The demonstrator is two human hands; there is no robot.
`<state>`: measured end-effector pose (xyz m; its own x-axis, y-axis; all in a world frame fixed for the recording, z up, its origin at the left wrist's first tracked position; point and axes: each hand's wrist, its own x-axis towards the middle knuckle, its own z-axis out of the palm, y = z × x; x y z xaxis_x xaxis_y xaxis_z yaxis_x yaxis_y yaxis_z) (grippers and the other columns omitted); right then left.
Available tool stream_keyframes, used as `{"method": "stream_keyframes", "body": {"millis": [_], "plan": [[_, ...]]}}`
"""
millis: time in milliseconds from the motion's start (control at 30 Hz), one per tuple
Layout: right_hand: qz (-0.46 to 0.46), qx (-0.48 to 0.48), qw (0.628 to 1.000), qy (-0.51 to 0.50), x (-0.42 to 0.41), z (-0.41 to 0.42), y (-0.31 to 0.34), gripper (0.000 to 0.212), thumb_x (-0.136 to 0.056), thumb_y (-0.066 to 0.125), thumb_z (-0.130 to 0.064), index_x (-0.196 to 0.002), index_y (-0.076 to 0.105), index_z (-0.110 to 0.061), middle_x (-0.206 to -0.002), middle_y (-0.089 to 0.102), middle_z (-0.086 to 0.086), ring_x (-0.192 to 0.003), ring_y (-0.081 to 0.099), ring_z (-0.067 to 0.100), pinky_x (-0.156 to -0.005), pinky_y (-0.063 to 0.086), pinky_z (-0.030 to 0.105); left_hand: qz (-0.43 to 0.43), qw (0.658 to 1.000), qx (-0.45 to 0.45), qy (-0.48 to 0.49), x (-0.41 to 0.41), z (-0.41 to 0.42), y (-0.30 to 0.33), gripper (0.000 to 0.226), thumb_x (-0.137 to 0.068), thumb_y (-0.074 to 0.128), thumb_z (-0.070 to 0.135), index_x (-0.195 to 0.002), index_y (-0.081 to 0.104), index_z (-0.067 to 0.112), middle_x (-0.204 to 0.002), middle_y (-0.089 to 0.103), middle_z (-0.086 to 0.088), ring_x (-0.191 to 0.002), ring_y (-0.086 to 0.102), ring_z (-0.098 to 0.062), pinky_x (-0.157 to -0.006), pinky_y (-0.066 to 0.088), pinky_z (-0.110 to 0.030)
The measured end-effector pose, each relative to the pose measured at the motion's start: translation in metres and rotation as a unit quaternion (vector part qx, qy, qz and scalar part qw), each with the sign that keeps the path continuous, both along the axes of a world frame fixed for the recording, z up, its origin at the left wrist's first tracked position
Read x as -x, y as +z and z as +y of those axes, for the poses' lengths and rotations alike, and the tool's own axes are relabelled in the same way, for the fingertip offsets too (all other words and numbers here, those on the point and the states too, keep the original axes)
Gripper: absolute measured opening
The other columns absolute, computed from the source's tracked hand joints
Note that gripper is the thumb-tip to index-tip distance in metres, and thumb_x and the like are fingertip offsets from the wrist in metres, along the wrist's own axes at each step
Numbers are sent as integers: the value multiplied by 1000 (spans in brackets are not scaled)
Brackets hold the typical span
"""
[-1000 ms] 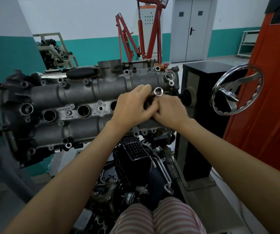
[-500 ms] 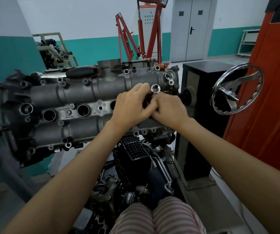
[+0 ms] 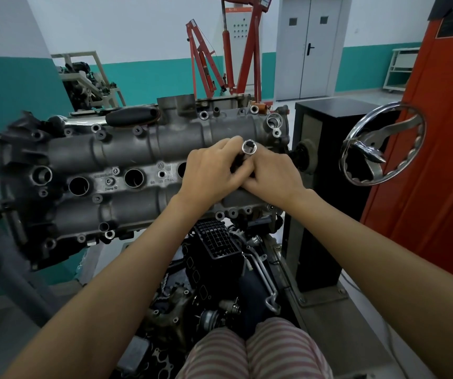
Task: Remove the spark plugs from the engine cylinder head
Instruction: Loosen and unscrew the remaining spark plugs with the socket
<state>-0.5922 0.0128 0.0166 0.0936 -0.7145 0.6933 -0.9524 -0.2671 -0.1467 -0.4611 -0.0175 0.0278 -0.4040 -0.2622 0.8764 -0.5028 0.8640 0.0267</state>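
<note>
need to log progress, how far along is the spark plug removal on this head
Looks done: two plug wells left of the hands gape dark, though their depths are hidden. In hand: left hand and right hand grip a socket tool standing over the well at the right end of the cylinder head. Left: that plug, and maybe the well half hidden by the left hand.

Both forearms reach up from lower corners, meeting at frame centre. Left hand [image 3: 214,172] and right hand [image 3: 273,173] touching, fingers curled round socket tool [image 3: 249,147].
</note>
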Motion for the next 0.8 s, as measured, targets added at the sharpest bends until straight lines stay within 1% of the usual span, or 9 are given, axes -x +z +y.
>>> {"method": "stream_keyframes", "body": {"millis": [67, 200, 300, 400, 500, 567, 667, 733, 800], "plan": [[22, 21, 999, -8, 1, -1, -2, 52, -77, 29, -55, -80, 60, -13, -71, 62, 2, -59, 56, 20, -50, 28, 25, 6, 1000, 3, 8, -1, -3, 0, 40, -85, 52, 35, -59, 51, 4, -52, 54, -6, -45, 50, -25, -40, 40, -36], [4, 77, 996, 38, -1, 4, -1, 22, -76, 57, -27, -68, 64, -9, -59, 63, 8, -50, 57, 28, -46, 23, 19, -1, 1000, -1, 11, -1, -1, 1, 49, -85, 50, 47, -62, 51, 4, -54, 53, -5, -48, 49, -24, -42, 40, -38], [16, 54, 998, 33, 0, 3, -2, 27, -79, 50, -32, -82, 60, -8, -72, 59, 5, -52, 54, 24, -43, 18, 18, -4, 1000, -6, -6, -2, 3, 2, 37, -84, 46, 39, -72, 49, 5, -60, 48, 0, -49, 46, -22, -42, 40, -35], [-12, 29, 999, 29, 1, 1, -3, 29, -79, 43, -35, -87, 49, -7, -72, 44, -6, -51, 44, 20, -43, 24, 19, 3, 1000, -17, 0, -1, 4, 3, 26, -82, 47, 31, -75, 46, 6, -62, 43, 4, -47, 43, -21, -41, 38, -33], [-33, 34, 998, 43, 1, 2, -6, 21, -82, 42, -28, -89, 45, -8, -71, 44, -8, -52, 47, 20, -43, 31, 26, -19, 1000, -10, 14, 1, 4, 1, 27, -86, 48, 30, -73, 50, 6, -63, 52, -3, -47, 47, -24, -41, 38, -32], [-89, 35, 994, 57, 2, 3, -8, 7, -88, 42, -20, -87, 40, -13, -70, 49, -4, -55, 50, 20, -45, 35, 30, -33, 999, -10, 25, 1, 2, 1, 33, -90, 50, 33, -69, 50, 8, -60, 54, -5, -47, 49, -24, -41, 38, -32], [-243, 23, 965, 93, 1, 9, -6, 5, -94, 41, -12, -89, 42, -14, -70, 54, 1, -60, 52, 15, -53, 39, 30, -54, 997, -16, 59, -1, 2, 6, 40, -90, 57, 35, -59, 40, 17, -50, 52, -3, -44, 48, -23, -41, 30, -28], [-326, 7, 940, 95, -2, 14, -1, 11, -94, 40, -12, -87, 48, -12, -64, 54, -2, -55, 50, 8, -53, 40, 25, -80, 992, -15, 93, -2, 5, 14, 46, -88, 59, 34, -54, 32, 20, -44, 44, -1, -41, 43, -23, -44, 24, -23], [-380, -54, 921, 61, -4, 19, 6, 24, -94, 39, -15, -74, 52, -12, -55, 56, -4, -45, 50, 5, -51, 38, 23, -94, 989, -36, 113, -1, 11, 20, 49, -88, 57, 33, -50, 27, 23, -45, 35, 3, -42, 38, -23, -44, 18, -22]]}}
